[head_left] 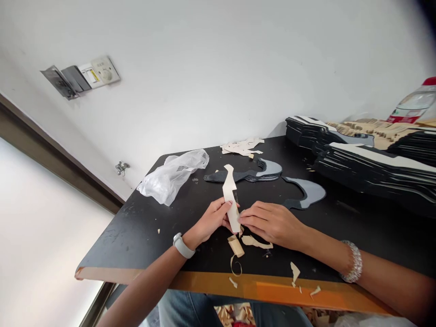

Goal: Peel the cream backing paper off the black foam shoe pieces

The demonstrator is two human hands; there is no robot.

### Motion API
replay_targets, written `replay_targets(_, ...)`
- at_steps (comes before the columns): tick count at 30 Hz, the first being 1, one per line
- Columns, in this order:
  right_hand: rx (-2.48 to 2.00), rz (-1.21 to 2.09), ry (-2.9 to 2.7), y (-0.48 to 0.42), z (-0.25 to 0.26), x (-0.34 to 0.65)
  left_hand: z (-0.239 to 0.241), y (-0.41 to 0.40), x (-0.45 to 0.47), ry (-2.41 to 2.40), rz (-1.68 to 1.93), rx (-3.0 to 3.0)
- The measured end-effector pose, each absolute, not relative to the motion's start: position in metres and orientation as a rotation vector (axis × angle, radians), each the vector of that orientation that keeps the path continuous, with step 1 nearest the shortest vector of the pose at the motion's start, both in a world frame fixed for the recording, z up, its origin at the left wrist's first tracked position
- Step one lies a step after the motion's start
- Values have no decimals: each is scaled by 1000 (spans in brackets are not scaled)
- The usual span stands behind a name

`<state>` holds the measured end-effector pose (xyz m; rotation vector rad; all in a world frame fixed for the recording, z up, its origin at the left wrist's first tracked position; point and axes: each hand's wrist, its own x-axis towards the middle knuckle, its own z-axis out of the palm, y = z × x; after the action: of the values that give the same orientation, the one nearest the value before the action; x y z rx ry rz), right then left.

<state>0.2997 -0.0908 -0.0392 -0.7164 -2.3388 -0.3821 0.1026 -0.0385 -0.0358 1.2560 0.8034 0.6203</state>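
A narrow cream-faced shoe-part-like strip [232,211] stands tilted upright over the table, its pointed top away from me. A dark layer shows along its right edge. My left hand [216,215] is closed on it, thumb on the cream face and fingers behind. At the strip's lower right edge, the bent fingers of my right hand [269,222] pinch, their tips partly hidden. Below lie a curled piece of cream paper [236,245] and a torn paper scrap [257,242]. Just beyond the strip lies a small stack of dark, curved pieces with grey ends [269,170].
A single grey-and-black curved piece [311,193] lies to the right. Tall stacks of black pieces [371,170] fill the right side, with a red-capped bottle [413,104] behind. A crumpled plastic bag [172,175] and white paper scraps [241,146] lie at the back. Brown tape [218,280] covers the front edge.
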Motion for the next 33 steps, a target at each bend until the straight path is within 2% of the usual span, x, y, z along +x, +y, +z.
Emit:
replay_targets(13, -919, -524, -2197, -85, -37, 306, -20, -39, 97, 327, 436, 1008)
replay_targets(20, -957, -445, -2183, -86, -41, 302, -32, -46, 106, 591, 476, 1352)
replay_targets(28, -1102, 41, -2097, -83, -44, 303, -37, -44, 107, 636, 491, 1456)
replay_targets(33, -967, -183, -2206, -81, -44, 307, -34, -43, 105, 667, 486, 1428)
